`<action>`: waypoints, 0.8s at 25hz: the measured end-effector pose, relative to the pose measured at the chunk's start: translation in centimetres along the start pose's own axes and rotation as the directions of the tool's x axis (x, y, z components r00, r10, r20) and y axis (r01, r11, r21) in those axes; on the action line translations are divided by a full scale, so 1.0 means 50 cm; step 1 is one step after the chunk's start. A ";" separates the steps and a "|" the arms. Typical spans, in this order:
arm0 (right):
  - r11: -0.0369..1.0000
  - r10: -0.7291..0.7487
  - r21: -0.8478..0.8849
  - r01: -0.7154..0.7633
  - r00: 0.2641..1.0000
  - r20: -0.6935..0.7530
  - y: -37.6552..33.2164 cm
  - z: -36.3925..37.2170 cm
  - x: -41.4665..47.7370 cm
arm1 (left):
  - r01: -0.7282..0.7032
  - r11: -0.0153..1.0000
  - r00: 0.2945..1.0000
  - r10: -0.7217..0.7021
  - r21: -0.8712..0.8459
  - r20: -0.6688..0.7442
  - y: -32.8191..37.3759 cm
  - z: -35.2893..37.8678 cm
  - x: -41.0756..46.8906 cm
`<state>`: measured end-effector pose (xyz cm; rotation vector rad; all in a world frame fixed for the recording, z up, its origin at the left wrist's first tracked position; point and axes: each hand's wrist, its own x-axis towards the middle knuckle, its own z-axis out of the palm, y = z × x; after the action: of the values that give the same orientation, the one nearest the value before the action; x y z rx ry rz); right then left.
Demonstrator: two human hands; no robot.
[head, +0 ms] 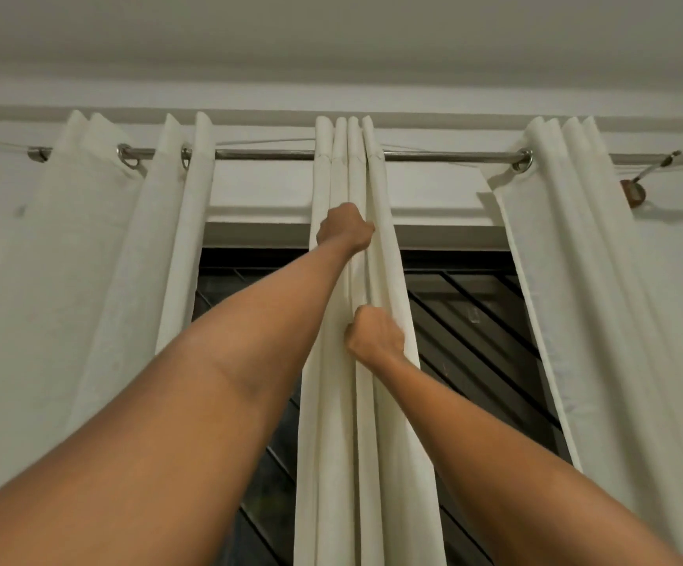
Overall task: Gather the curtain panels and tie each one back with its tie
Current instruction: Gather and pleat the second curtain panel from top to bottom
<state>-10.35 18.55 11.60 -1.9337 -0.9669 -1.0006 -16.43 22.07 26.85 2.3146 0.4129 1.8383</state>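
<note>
- The middle curtain panel (352, 279) hangs from the rod (266, 154) at the centre of the window, already bunched into narrow pleats.
- The left hand (344, 228) is fisted on those pleats high up, just below the rod; the right hand (374, 335) is clamped on the same bundle lower down and nearer.
- The left panel (127, 259) and right panel (576, 259) hang loosely gathered at the sides.
- No tie is visible anywhere (possibly below the frame), so I judge gathering is underway and all tying remains.
</note>
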 end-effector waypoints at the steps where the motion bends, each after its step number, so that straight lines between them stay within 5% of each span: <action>1: 1.000 -0.015 -0.013 0.016 1.000 0.013 0.000 0.010 -0.008 | -0.004 1.000 1.000 0.005 0.021 -0.016 0.010 0.008 0.008; 8: 0.997 -0.053 -0.062 0.054 0.998 0.025 0.026 0.010 -0.040 | -0.011 0.983 0.994 0.031 0.182 -0.105 0.054 0.008 0.058; 20: 1.000 0.017 0.019 -0.017 1.000 0.019 0.047 0.024 -0.096 | 0.017 0.982 0.996 -0.033 0.188 0.082 -0.062 0.123 -0.157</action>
<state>-9.96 17.20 6.29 -1.9351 -0.9656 -0.9620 -12.44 22.86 17.23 2.4857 0.6252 1.7506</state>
